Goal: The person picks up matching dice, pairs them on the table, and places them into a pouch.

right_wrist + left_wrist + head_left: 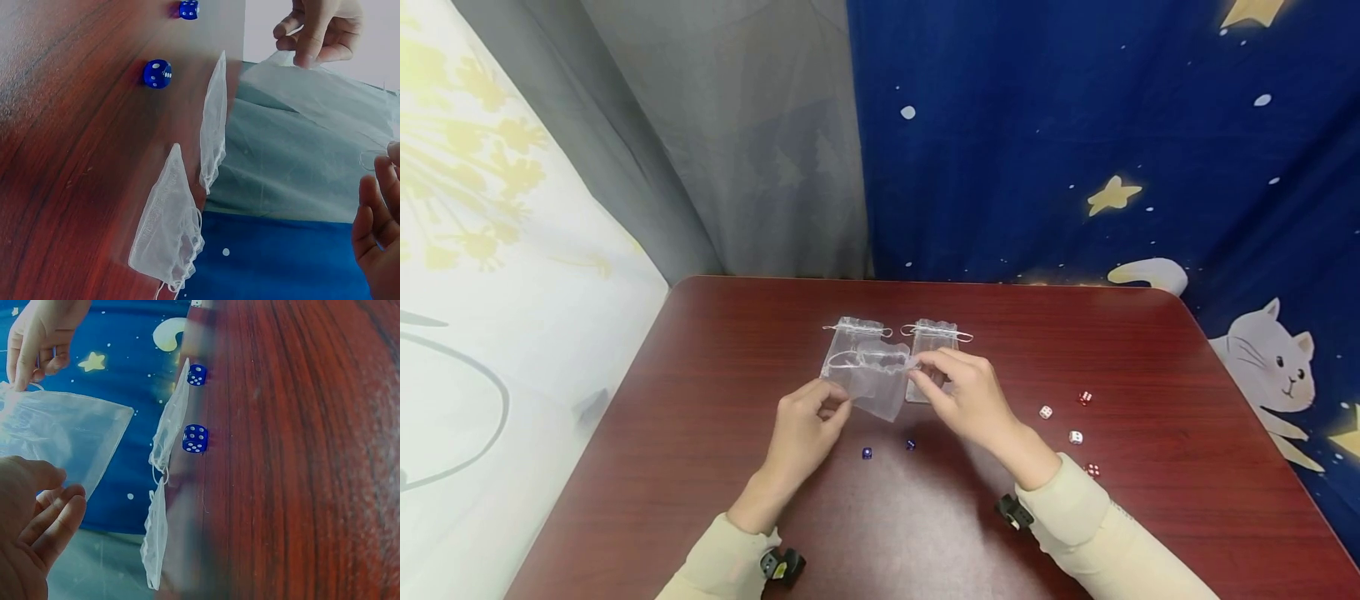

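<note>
A sheer white organza drawstring bag [883, 393] is held up above the table between both hands. My left hand [805, 423] pinches its lower left edge between thumb and fingers. At its gathered mouth, my right hand [972, 398] pinches the top right corner near the drawstring loop. Two similar bags lie flat behind it: a left bag [852, 331] and a right bag [936, 335], both partly covered from the head view. Nearer me on the table are two blue dice, a left die [867, 453] and a right die [911, 445].
Right of my right hand lie two white dice [1076, 437] and two red dice [1086, 398]. All rest on a dark red wooden table [715, 350]. Beyond its far edge hang a grey curtain [760, 150] and a blue curtain [1000, 150] with stars.
</note>
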The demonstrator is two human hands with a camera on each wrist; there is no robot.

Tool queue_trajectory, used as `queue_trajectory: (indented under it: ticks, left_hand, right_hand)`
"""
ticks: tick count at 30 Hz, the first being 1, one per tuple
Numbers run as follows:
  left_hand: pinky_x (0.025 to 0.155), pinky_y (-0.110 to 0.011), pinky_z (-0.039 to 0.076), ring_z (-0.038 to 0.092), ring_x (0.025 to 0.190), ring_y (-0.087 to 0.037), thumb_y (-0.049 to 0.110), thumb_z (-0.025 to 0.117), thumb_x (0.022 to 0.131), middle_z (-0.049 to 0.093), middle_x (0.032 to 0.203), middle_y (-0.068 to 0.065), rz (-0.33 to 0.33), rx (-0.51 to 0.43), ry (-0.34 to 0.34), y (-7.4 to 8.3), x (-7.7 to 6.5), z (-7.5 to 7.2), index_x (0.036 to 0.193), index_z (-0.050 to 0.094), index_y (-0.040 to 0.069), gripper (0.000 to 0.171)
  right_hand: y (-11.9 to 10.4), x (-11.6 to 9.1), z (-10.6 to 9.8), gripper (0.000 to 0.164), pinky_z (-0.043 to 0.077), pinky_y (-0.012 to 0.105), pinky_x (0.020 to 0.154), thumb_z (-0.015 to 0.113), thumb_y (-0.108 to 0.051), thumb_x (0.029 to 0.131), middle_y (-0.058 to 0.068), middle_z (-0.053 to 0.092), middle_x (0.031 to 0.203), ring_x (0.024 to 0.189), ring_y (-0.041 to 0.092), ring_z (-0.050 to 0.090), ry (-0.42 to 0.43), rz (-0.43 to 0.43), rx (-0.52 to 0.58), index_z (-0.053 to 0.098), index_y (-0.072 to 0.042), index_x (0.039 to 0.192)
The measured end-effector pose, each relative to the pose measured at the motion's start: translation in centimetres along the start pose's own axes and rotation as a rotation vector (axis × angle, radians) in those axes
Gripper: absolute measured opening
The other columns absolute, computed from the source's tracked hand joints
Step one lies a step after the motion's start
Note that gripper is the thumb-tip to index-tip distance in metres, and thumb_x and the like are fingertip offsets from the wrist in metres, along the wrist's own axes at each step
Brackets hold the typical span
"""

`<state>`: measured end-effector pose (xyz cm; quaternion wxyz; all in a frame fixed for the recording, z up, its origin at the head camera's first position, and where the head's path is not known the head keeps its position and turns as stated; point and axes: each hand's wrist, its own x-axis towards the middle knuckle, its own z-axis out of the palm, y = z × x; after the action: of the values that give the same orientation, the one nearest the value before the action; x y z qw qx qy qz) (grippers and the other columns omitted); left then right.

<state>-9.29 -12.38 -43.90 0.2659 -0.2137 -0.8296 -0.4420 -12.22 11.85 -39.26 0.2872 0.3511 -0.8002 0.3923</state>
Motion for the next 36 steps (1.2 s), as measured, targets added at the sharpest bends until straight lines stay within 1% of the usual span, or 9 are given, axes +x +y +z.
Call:
queue_trajectory:
  ticks: [4, 9, 12, 15, 18, 23, 27, 31, 36]
  left_hand:
    - [0.058, -0.013, 0.053, 0.069, 0.065, -0.010, -0.012, 0.078, 0.075, 0.069, 0.078, -0.004, 0.019, 0.022, -0.010, -0.1, 0.0, 0.0, 0.079, 0.068, 0.004, 0.020]
    - [0.055, -0.022, 0.050, 0.060, 0.063, -0.005, 0.013, 0.083, 0.080, 0.069, 0.088, 0.004, 0.047, 0.186, -0.032, 0.0, 0.1, -0.7, 0.091, 0.071, 0.010, 0.017]
    - [0.064, -0.032, 0.052, 0.064, 0.079, -0.013, 0.026, 0.078, 0.083, 0.069, 0.104, 0.001, 0.060, 0.229, -0.006, 0.1, 0.4, -1.3, 0.102, 0.070, 0.010, 0.026]
    - [0.081, -0.042, 0.048, 0.062, 0.102, -0.025, 0.026, 0.072, 0.085, 0.068, 0.115, -0.006, 0.092, 0.189, 0.052, 0.2, 1.2, -2.0, 0.110, 0.067, 0.005, 0.033]
    - [0.088, -0.049, 0.041, 0.057, 0.113, -0.032, 0.022, 0.069, 0.086, 0.066, 0.121, -0.011, 0.139, 0.139, 0.067, 0.3, 2.0, -2.6, 0.118, 0.063, 0.001, 0.038]
    - [0.091, -0.047, 0.041, 0.058, 0.115, -0.029, 0.014, 0.071, 0.088, 0.065, 0.125, -0.010, 0.215, 0.117, -0.053, 0.9, 3.2, -3.5, 0.131, 0.058, 0.002, 0.046]
    - [0.084, -0.040, 0.046, 0.064, 0.098, -0.022, 0.010, 0.074, 0.088, 0.070, 0.117, -0.008, 0.281, 0.144, -0.160, 1.6, 3.8, -4.1, 0.137, 0.057, 0.005, 0.053]
    - [0.073, -0.037, 0.048, 0.067, 0.092, -0.017, 0.005, 0.074, 0.088, 0.073, 0.112, -0.004, 0.361, 0.194, -0.212, 2.3, 4.4, -4.4, 0.138, 0.060, 0.011, 0.053]
    - [0.074, -0.036, 0.050, 0.069, 0.094, -0.016, -0.004, 0.071, 0.086, 0.073, 0.108, 0.000, 0.455, 0.256, -0.263, 2.7, 4.8, -4.6, 0.131, 0.068, 0.018, 0.050]
  right_hand:
    - [0.0, 0.0, 0.0, 0.012, 0.049, 0.026, 0.050, 0.077, 0.001, 0.083, -0.003, 0.066, 0.074, 0.060, 0.007, 0.057, 0.007, 0.001, 0.027, 0.074, -0.006, 0.092]
    - [0.1, 0.1, -0.1, 0.014, 0.048, 0.024, 0.052, 0.076, 0.003, 0.084, -0.004, 0.066, 0.075, 0.061, 0.006, 0.057, 0.003, -0.002, 0.035, 0.075, -0.008, 0.093]
    - [0.3, 0.2, -0.3, 0.015, 0.048, 0.022, 0.053, 0.076, 0.003, 0.084, -0.005, 0.065, 0.074, 0.061, 0.006, 0.056, 0.004, -0.009, 0.041, 0.075, -0.008, 0.094]
    - [0.4, 0.2, -0.5, 0.016, 0.049, 0.022, 0.053, 0.075, 0.005, 0.083, -0.005, 0.064, 0.074, 0.061, 0.006, 0.056, -0.002, -0.020, 0.054, 0.074, -0.007, 0.094]
    - [0.4, 0.3, -0.6, 0.017, 0.049, 0.022, 0.052, 0.075, 0.006, 0.084, -0.004, 0.063, 0.074, 0.061, 0.006, 0.056, -0.012, -0.028, 0.068, 0.074, -0.007, 0.094]
    - [0.4, 0.3, -0.7, 0.019, 0.049, 0.023, 0.052, 0.075, 0.007, 0.083, -0.005, 0.061, 0.073, 0.061, 0.006, 0.054, -0.033, -0.041, 0.070, 0.074, -0.008, 0.095]
    - [0.6, 0.2, -0.8, 0.018, 0.050, 0.025, 0.051, 0.075, 0.006, 0.083, -0.005, 0.060, 0.073, 0.061, 0.005, 0.054, -0.061, -0.037, 0.070, 0.073, -0.008, 0.096]
    - [0.6, 0.2, -0.9, 0.017, 0.051, 0.026, 0.053, 0.075, 0.004, 0.084, -0.005, 0.062, 0.075, 0.063, 0.005, 0.055, -0.087, -0.031, 0.083, 0.073, -0.009, 0.096]
    - [0.6, 0.3, -0.8, 0.015, 0.052, 0.027, 0.055, 0.075, 0.003, 0.085, -0.004, 0.066, 0.079, 0.066, 0.006, 0.057, -0.112, -0.035, 0.093, 0.073, -0.008, 0.095]
